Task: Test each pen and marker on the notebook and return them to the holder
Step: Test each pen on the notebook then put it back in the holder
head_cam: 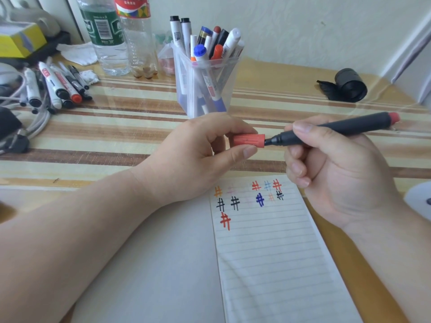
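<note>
Red cap [249, 140], 1 black marker [349, 127], 1 holder [184, 86]

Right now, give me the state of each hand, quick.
Left hand: closed, pinching the red cap at the marker's tip.
Right hand: closed, gripping the black marker.
</note>
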The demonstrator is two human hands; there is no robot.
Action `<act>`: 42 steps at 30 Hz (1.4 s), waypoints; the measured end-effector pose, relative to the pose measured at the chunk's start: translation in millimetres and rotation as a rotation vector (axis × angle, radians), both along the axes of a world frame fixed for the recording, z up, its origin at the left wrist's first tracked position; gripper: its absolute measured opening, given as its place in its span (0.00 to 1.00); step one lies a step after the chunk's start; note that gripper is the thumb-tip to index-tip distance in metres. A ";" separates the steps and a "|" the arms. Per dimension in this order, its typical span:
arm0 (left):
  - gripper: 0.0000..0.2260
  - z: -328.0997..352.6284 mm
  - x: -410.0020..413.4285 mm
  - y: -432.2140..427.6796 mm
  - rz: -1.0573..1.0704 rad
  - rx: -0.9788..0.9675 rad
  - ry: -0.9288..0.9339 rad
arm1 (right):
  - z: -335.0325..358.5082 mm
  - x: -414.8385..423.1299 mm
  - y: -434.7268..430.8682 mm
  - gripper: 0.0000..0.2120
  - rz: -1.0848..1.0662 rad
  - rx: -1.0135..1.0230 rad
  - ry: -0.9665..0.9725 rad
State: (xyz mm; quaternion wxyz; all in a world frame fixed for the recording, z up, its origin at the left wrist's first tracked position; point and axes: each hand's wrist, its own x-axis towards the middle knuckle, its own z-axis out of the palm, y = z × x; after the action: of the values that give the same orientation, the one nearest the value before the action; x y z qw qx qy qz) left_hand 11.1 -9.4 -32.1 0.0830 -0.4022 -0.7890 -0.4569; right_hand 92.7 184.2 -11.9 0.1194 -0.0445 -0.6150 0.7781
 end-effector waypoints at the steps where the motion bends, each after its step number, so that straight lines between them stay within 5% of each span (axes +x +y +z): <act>1: 0.07 0.3 0.5 0.0 -0.002 0.003 -0.001 | -0.3 -0.3 -0.1 0.05 -0.006 0.001 0.001; 14: 0.09 -1.0 -1.4 0.6 -0.068 0.024 -0.067 | -1.4 0.6 -7.8 0.13 0.153 0.080 -0.061; 24: 0.21 5.5 -0.7 3.1 -0.243 0.214 -0.575 | 3.4 2.4 -13.2 0.13 0.264 -0.026 -0.072; 31: 0.11 5.3 5.3 5.7 -0.341 0.338 -0.741 | 4.2 4.8 -11.9 0.10 0.220 -0.038 -0.091; 42: 0.14 -1.2 4.4 6.4 -0.342 0.197 -0.566 | 1.1 5.2 -14.2 0.12 0.330 0.036 -0.094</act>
State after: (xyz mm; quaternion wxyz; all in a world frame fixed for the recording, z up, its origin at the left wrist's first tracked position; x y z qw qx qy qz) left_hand 15.5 -3.0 -33.3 -0.1785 -0.3762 -0.6539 -0.6317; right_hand 98.0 170.0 -10.8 -0.0382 0.0231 -0.6328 0.7730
